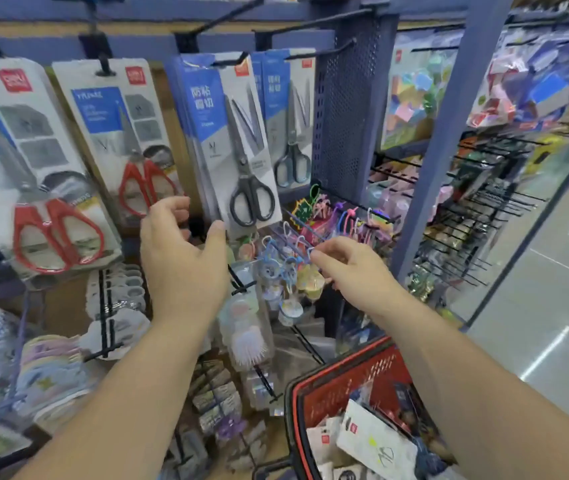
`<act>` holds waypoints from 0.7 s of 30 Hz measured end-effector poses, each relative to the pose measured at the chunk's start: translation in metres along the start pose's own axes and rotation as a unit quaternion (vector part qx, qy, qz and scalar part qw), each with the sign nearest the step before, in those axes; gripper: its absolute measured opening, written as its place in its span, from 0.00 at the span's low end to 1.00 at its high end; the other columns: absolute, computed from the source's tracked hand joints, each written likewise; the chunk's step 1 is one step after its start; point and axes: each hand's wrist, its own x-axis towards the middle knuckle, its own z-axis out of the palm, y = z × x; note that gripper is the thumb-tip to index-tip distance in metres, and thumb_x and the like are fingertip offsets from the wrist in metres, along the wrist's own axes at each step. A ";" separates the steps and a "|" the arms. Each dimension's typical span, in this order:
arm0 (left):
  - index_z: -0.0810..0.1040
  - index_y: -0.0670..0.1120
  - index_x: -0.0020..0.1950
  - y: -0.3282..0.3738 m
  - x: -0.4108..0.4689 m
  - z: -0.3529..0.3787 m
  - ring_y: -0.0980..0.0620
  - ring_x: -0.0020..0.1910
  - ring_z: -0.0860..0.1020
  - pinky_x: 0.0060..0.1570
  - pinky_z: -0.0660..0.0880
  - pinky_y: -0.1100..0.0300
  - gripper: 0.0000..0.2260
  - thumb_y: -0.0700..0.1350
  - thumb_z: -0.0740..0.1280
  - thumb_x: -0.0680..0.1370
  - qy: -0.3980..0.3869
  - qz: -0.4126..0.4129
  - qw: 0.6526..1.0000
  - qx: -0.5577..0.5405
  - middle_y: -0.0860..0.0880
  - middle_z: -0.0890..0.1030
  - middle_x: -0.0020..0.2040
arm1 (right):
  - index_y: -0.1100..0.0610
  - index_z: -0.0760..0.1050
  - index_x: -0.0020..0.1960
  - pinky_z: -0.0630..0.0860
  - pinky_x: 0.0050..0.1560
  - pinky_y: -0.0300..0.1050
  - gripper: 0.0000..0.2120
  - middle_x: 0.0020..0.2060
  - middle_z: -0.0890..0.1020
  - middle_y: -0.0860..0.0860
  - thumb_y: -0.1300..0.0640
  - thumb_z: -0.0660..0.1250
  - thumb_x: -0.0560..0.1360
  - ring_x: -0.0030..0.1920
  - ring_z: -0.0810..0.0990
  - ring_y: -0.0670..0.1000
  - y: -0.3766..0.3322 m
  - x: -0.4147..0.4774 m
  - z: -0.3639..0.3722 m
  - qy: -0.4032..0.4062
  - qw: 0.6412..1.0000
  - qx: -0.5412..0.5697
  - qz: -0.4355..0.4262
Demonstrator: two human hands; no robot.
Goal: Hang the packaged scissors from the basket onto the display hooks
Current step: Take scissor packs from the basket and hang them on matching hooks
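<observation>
Hanging scissors packs (pixel 241 140) crowd hooks (pixel 231 60); keychain racks (pixel 311 237) block below; basket (pixel 342 379) top open.

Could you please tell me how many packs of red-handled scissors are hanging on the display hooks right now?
2 show: one red-handled pack at far left, another red-handled pack just right of it, above the left hand. More may hang hidden behind each.

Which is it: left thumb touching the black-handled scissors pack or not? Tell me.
Touching. The head view shows the left hand with its thumb tip pressed on the bottom edge of the black-handled scissors pack, no gap between them.
</observation>
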 end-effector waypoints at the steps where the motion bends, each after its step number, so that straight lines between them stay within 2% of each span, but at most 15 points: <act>1: 0.72 0.54 0.65 -0.002 -0.009 -0.001 0.49 0.57 0.75 0.63 0.75 0.44 0.16 0.51 0.71 0.80 -0.008 0.024 1.000 -0.001 0.52 0.73 0.60 | 0.54 0.82 0.52 0.75 0.44 0.45 0.09 0.41 0.82 0.47 0.49 0.70 0.81 0.42 0.79 0.46 0.011 -0.013 -0.005 0.000 1.000 -0.015 0.016; 5: 0.76 0.44 0.61 -0.020 -0.063 0.009 0.47 0.56 0.73 0.58 0.68 0.54 0.15 0.50 0.70 0.78 -0.104 0.131 0.985 0.032 0.53 0.72 0.55 | 0.55 0.82 0.52 0.76 0.50 0.45 0.09 0.46 0.85 0.49 0.49 0.72 0.80 0.47 0.82 0.49 0.083 -0.068 -0.018 -0.008 0.990 -0.089 0.106; 8: 0.78 0.43 0.59 -0.046 -0.117 0.021 0.49 0.54 0.72 0.54 0.63 0.58 0.14 0.50 0.71 0.78 -0.214 0.159 0.962 0.054 0.53 0.72 0.53 | 0.55 0.81 0.51 0.75 0.47 0.45 0.10 0.42 0.84 0.48 0.48 0.73 0.79 0.44 0.81 0.49 0.141 -0.111 -0.026 -0.038 0.970 -0.150 0.188; 11: 0.79 0.47 0.58 -0.083 -0.169 0.037 0.49 0.55 0.73 0.52 0.63 0.59 0.13 0.51 0.73 0.77 -0.317 0.131 0.934 0.097 0.53 0.75 0.52 | 0.55 0.79 0.54 0.76 0.47 0.47 0.13 0.42 0.82 0.48 0.45 0.72 0.79 0.45 0.81 0.54 0.189 -0.142 -0.036 -0.121 0.935 -0.208 0.261; 13: 0.80 0.48 0.61 -0.110 -0.201 0.050 0.45 0.58 0.75 0.56 0.68 0.53 0.17 0.54 0.74 0.77 -0.395 0.085 0.900 0.163 0.50 0.78 0.56 | 0.54 0.78 0.59 0.78 0.54 0.51 0.15 0.50 0.83 0.50 0.43 0.70 0.80 0.52 0.81 0.56 0.219 -0.154 -0.042 -0.184 0.909 -0.235 0.290; 15: 0.79 0.48 0.65 -0.133 -0.228 0.063 0.41 0.62 0.76 0.61 0.73 0.46 0.22 0.59 0.71 0.76 -0.461 0.054 0.857 0.224 0.48 0.78 0.62 | 0.54 0.76 0.63 0.76 0.59 0.53 0.19 0.56 0.82 0.53 0.42 0.69 0.81 0.58 0.80 0.58 0.248 -0.159 -0.046 -0.219 0.891 -0.242 0.315; 17: 0.77 0.48 0.70 -0.148 -0.250 0.075 0.39 0.69 0.74 0.66 0.73 0.42 0.28 0.61 0.72 0.75 -0.495 0.030 0.822 0.280 0.46 0.76 0.70 | 0.53 0.74 0.62 0.74 0.58 0.52 0.19 0.56 0.80 0.53 0.40 0.69 0.80 0.61 0.79 0.60 0.276 -0.157 -0.049 -0.248 0.879 -0.245 0.324; 18: 0.76 0.49 0.72 -0.153 -0.260 0.081 0.38 0.72 0.72 0.69 0.72 0.41 0.30 0.61 0.73 0.75 -0.502 0.020 0.810 0.304 0.44 0.74 0.74 | 0.52 0.74 0.64 0.74 0.58 0.52 0.22 0.59 0.79 0.53 0.38 0.69 0.79 0.63 0.78 0.60 0.289 -0.154 -0.051 -0.268 0.872 -0.245 0.329; 19: 0.76 0.49 0.73 -0.156 -0.268 0.086 0.37 0.74 0.70 0.72 0.70 0.40 0.31 0.62 0.74 0.74 -0.498 0.010 0.804 0.325 0.42 0.72 0.76 | 0.53 0.72 0.71 0.74 0.62 0.52 0.27 0.66 0.78 0.54 0.38 0.69 0.79 0.67 0.77 0.60 0.302 -0.149 -0.052 -0.291 0.864 -0.244 0.330; 21: 0.74 0.50 0.75 -0.159 -0.283 0.097 0.35 0.78 0.67 0.76 0.66 0.39 0.32 0.66 0.70 0.76 -0.481 -0.025 0.798 0.363 0.40 0.69 0.79 | 0.57 0.63 0.81 0.71 0.70 0.54 0.37 0.77 0.71 0.56 0.39 0.69 0.80 0.73 0.73 0.60 0.327 -0.134 -0.055 -0.342 0.852 -0.233 0.320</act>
